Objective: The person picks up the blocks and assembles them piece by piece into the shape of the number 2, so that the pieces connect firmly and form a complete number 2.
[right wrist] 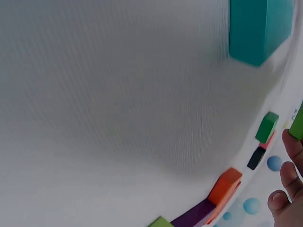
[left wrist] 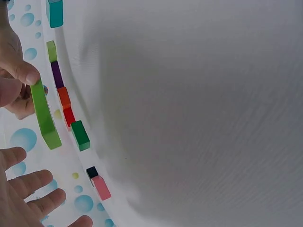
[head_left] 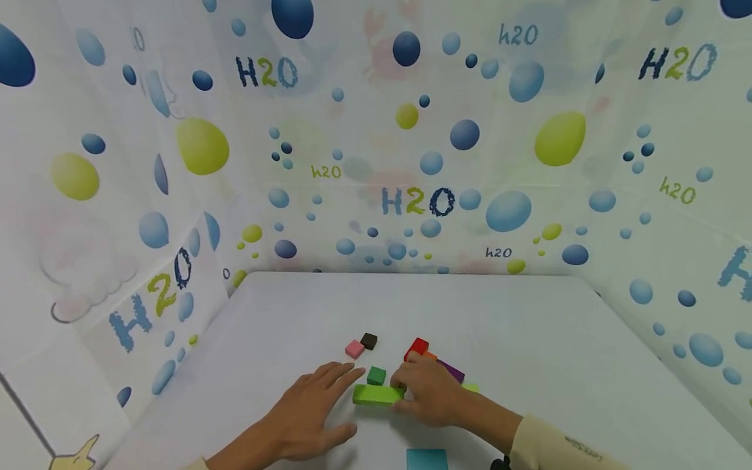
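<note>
A long lime-green block (head_left: 376,395) is pinched at its right end by the right hand (head_left: 431,391); the left wrist view shows the same block (left wrist: 46,116) between thumb and fingers. Beside its left end, the left hand (head_left: 308,408) is spread, fingers extended, holding nothing. Just behind the long block is a green block (head_left: 376,375). Past the right hand are a red block (head_left: 419,346), an orange block (right wrist: 225,185) and a purple block (head_left: 451,371), with a small lime block (left wrist: 51,51) at the end of that row.
A pink block (head_left: 355,349) and a black block (head_left: 369,341) lie farther back on the white table (head_left: 294,307). Near the front edge is a teal block (head_left: 427,459). A patterned curtain (head_left: 364,130) surrounds the table's back and sides.
</note>
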Tool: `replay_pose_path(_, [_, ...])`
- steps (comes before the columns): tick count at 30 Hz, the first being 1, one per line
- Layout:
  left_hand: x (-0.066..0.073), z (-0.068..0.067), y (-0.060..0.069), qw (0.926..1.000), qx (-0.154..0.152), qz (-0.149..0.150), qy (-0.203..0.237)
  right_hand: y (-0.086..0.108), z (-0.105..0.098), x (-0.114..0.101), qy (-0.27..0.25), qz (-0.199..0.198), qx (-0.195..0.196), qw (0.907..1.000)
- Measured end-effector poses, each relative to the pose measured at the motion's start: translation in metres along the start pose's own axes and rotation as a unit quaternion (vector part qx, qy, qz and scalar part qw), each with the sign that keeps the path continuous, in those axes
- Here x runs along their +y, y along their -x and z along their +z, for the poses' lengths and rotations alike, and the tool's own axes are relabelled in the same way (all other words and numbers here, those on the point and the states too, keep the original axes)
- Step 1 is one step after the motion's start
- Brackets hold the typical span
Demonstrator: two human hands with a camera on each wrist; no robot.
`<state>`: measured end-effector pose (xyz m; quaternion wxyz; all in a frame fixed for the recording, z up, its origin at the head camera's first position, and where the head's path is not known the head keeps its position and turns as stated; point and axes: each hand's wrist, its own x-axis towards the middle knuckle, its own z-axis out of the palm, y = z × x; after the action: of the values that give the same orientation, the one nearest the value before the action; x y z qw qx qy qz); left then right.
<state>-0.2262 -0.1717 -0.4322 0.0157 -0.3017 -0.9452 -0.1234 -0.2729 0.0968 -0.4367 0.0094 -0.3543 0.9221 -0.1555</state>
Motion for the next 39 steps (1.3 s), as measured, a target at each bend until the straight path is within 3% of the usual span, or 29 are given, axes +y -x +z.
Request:
replay_pose_path(5, [-0.002,0.001,0.003,0.9991,-0.038,-0.010,0.016,0.007,0.004,-0.013,-0.020,0.008,-0.041,0.9989])
replay_pose_path(14, [0.003,0.002,0.009,0.9989,-0.045,0.012,0.008,0.024,0.005,-0.027,-0.060,0.026,-0.081,0.9946])
replay_pose_path(17, [0.004,0.004,0.011,0.9990,-0.037,0.023,-0.007,0.029,0.008,-0.029,-0.062,0.007,-0.085,0.9944])
replay_pose_path(25, [0.005,0.010,0.015,0.9987,-0.009,0.046,-0.019,0.037,0.027,-0.016,-0.029,-0.119,-0.047,0.9913])
replay_pose_path(27, [0.004,0.011,0.016,0.9985,-0.005,0.050,-0.024,0.038,0.033,-0.011,-0.023,-0.127,-0.039,0.9908])
replay_pose_path(31, [0.003,0.014,0.017,0.9962,0.021,0.069,-0.050,0.040,0.034,-0.009,-0.025,-0.107,-0.051,0.9926])
replay_pose_path(33, [0.002,0.015,0.017,0.9951,0.028,0.074,-0.058,0.043,0.026,-0.015,-0.023,-0.097,-0.062,0.9931])
replay_pose_path(39, [0.001,0.015,0.016,0.9975,0.004,0.059,-0.039,0.048,0.022,-0.014,-0.016,-0.099,-0.071,0.9925])
